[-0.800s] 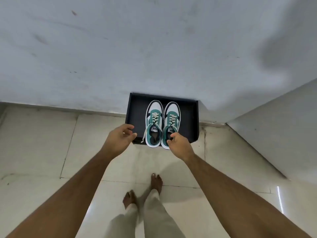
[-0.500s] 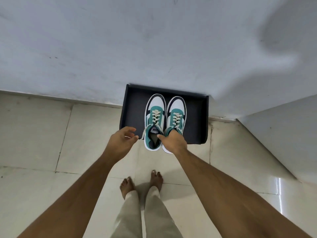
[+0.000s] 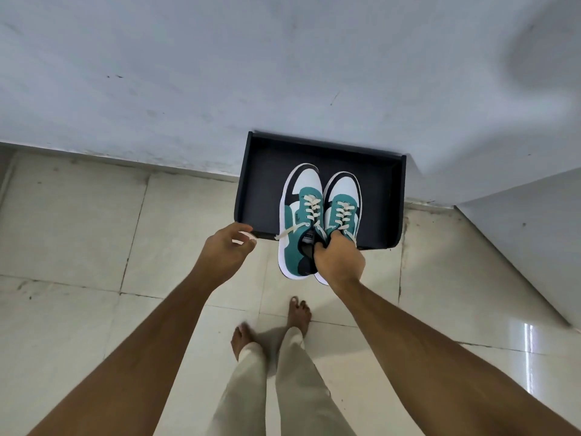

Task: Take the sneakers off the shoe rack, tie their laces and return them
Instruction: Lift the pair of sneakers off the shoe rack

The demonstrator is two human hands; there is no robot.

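Note:
Two teal, white and black sneakers with cream laces, the left one (image 3: 298, 215) and the right one (image 3: 342, 202), are side by side over the front edge of the black shoe rack (image 3: 261, 184). My right hand (image 3: 339, 262) grips both at their heel openings, and their heels jut out past the rack's front. A loose lace end hangs off the left sneaker. My left hand (image 3: 228, 250) hovers empty at the rack's front left corner, fingers curled but apart, touching nothing.
The rack stands on a pale tiled floor (image 3: 78, 231) against a grey wall (image 3: 220, 73). A second wall (image 3: 518, 231) juts out at the right. My bare feet (image 3: 298, 313) and light trouser legs are directly below the hands.
My right hand has closed on the heels of both sneakers and drawn them toward me, partly off the rack. The left hand stays near the rack's corner.

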